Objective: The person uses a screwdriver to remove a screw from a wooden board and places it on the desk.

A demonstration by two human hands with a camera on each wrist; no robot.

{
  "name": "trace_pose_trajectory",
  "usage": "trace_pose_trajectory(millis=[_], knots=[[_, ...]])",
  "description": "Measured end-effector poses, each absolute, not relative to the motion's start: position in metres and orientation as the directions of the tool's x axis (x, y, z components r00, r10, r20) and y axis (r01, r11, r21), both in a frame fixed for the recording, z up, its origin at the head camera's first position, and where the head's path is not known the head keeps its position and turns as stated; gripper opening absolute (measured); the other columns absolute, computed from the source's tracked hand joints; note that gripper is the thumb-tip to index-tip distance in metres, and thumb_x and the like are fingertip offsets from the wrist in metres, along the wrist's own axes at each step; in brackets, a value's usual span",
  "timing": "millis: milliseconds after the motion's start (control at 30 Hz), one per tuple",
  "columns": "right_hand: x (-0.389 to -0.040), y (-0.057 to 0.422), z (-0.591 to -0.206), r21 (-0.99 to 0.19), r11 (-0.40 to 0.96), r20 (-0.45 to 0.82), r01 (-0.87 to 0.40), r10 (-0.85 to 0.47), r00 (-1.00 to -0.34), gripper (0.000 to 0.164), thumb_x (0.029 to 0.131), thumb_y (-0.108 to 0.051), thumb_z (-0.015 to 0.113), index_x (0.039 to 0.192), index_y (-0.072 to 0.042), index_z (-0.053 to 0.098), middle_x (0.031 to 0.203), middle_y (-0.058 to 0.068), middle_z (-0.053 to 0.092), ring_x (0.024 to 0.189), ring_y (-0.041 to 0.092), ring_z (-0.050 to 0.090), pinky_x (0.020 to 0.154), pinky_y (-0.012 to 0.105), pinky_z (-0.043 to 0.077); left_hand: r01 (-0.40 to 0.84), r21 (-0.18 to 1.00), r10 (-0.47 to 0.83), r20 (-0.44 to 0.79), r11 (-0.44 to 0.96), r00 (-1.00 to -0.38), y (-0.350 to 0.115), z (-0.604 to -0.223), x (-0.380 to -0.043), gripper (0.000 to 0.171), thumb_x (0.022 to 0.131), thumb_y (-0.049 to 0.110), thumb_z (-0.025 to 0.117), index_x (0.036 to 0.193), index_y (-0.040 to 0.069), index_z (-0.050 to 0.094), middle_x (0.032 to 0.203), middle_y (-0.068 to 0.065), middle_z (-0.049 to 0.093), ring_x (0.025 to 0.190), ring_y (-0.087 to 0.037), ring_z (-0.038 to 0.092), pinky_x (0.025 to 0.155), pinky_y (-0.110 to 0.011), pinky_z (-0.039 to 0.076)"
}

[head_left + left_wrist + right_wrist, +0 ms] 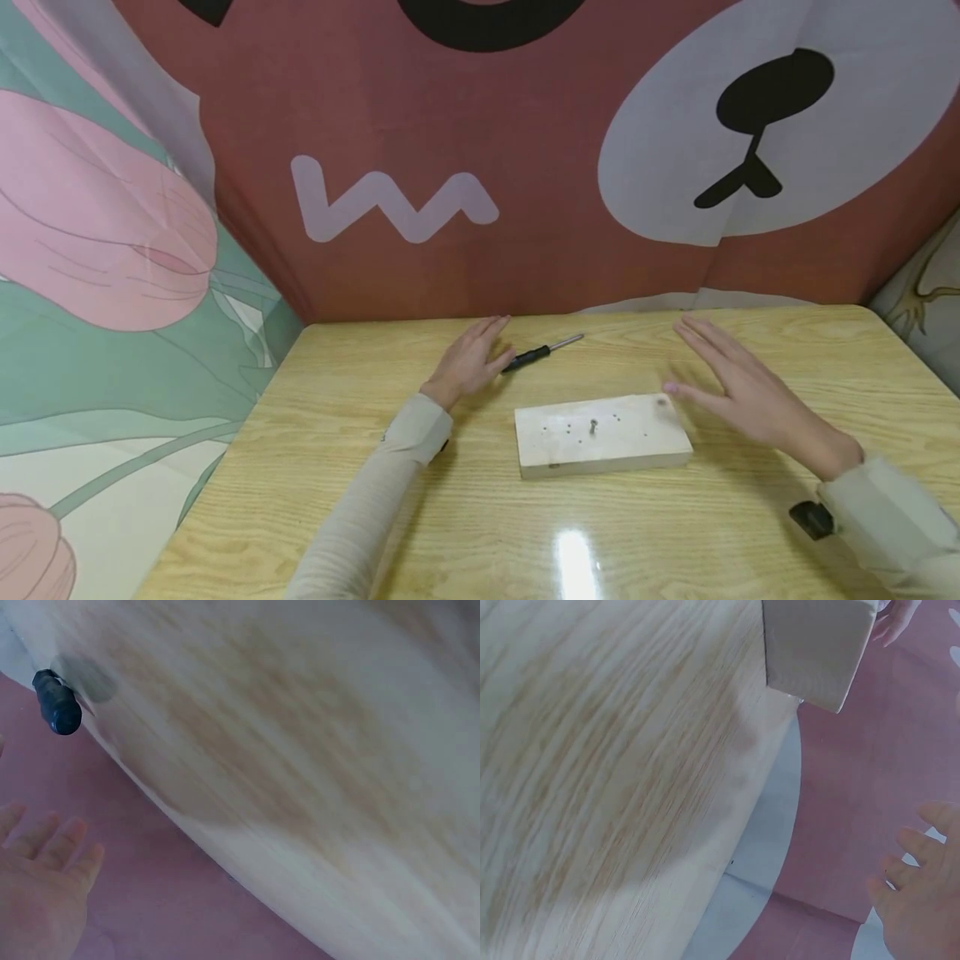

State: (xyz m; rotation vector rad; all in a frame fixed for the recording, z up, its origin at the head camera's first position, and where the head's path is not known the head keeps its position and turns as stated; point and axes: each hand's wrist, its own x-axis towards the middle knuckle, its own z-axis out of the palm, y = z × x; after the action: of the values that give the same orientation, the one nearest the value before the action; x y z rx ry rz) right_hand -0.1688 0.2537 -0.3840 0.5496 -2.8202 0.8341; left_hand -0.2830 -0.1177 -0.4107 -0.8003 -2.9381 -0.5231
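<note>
A pale wooden block (562, 457) with several small holes lies on the table. One screw (593, 427) stands upright out of its top, near the middle. Behind the block is a screwdriver (531, 357) with a black handle and metal shaft, its tip pointing right. My left hand (471, 360), fingers extended, is beside the handle end; the left wrist view shows a gap between that hand (45, 892) and the handle (58, 705). To the right of the block, my right hand (757, 400) hovers with fingers straight and holds nothing. The block's end face (817, 652) shows in the right wrist view.
The wood-grain table (360, 483) ends at a back edge against a reddish cloth (540, 267) printed with a cartoon face. Another cloth (112, 367) with pink flowers hangs on the left. A bright reflection lies on the tabletop in front of the block.
</note>
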Motion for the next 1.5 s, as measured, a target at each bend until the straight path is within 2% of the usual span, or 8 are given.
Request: trace_pose_trajectory(millis=[167, 367, 733, 1100, 1300, 1500], knots=[[-0.164, 0.251, -0.385, -0.530, 0.757, 0.227, -0.384, -0.309, -0.923, 0.084, 0.093, -0.041, 0.068, 0.159, -0.018, 0.022, 0.167, 0.011, 0.014, 0.153, 0.041, 0.012, 0.112, 0.076, 0.017, 0.509, 0.332, 0.488, 0.150, 0.794, -0.860, -0.117, -0.412, -0.283, 0.062, 0.102, 0.037, 0.055, 0.155, 0.013, 0.033, 0.158, -0.011, 0.038, 0.146, -0.030, 0.036, 0.119, -0.051, 0.035], [-0.159, 0.247, -0.389, -0.540, 0.736, 0.203, -0.408, -0.356, -0.912, 0.084, 0.092, -0.040, 0.069, 0.159, -0.018, 0.023, 0.166, 0.013, 0.016, 0.149, 0.046, 0.018, 0.106, 0.079, 0.023, 0.505, 0.346, 0.485, 0.148, 0.791, -0.862, -0.116, -0.414, -0.283, 0.060, 0.102, 0.036, 0.055, 0.154, 0.014, 0.035, 0.159, -0.009, 0.038, 0.146, -0.029, 0.036, 0.117, -0.051, 0.037], [-0.153, 0.244, -0.391, -0.562, 0.718, 0.148, -0.410, -0.400, -0.904, 0.083, 0.091, -0.042, 0.070, 0.158, -0.019, 0.026, 0.166, 0.012, 0.018, 0.148, 0.047, 0.022, 0.103, 0.078, 0.028, 0.502, 0.365, 0.497, 0.116, 0.784, -0.860, -0.113, -0.414, -0.281, 0.062, 0.102, 0.039, 0.056, 0.154, 0.015, 0.035, 0.158, -0.007, 0.040, 0.145, -0.027, 0.040, 0.116, -0.050, 0.039], [-0.147, 0.240, -0.393, -0.594, 0.705, 0.104, -0.388, -0.411, -0.906, 0.081, 0.091, -0.043, 0.070, 0.157, -0.020, 0.029, 0.164, 0.014, 0.024, 0.146, 0.047, 0.026, 0.104, 0.076, 0.029, 0.507, 0.399, 0.509, 0.110, 0.764, -0.854, -0.108, -0.413, -0.280, 0.057, 0.100, 0.035, 0.060, 0.150, 0.014, 0.044, 0.147, -0.008, 0.052, 0.132, -0.027, 0.054, 0.109, -0.047, 0.047], [-0.145, 0.237, -0.393, -0.587, 0.702, 0.108, -0.403, -0.426, -0.898, 0.081, 0.090, -0.045, 0.071, 0.156, -0.018, 0.032, 0.162, 0.014, 0.029, 0.145, 0.045, 0.029, 0.105, 0.073, 0.031, 0.493, 0.442, 0.505, 0.101, 0.749, -0.857, -0.106, -0.413, -0.280, 0.055, 0.098, 0.033, 0.063, 0.148, 0.014, 0.047, 0.143, -0.008, 0.055, 0.120, -0.028, 0.062, 0.099, -0.043, 0.054], [-0.142, 0.234, -0.395, -0.578, 0.698, 0.124, -0.423, -0.436, -0.891, 0.082, 0.089, -0.044, 0.073, 0.154, -0.014, 0.034, 0.160, 0.017, 0.031, 0.144, 0.046, 0.031, 0.106, 0.072, 0.032, 0.491, 0.463, 0.515, 0.083, 0.738, -0.853, -0.104, -0.413, -0.281, 0.055, 0.097, 0.032, 0.064, 0.146, 0.013, 0.049, 0.145, -0.008, 0.054, 0.118, -0.027, 0.063, 0.098, -0.040, 0.055]])
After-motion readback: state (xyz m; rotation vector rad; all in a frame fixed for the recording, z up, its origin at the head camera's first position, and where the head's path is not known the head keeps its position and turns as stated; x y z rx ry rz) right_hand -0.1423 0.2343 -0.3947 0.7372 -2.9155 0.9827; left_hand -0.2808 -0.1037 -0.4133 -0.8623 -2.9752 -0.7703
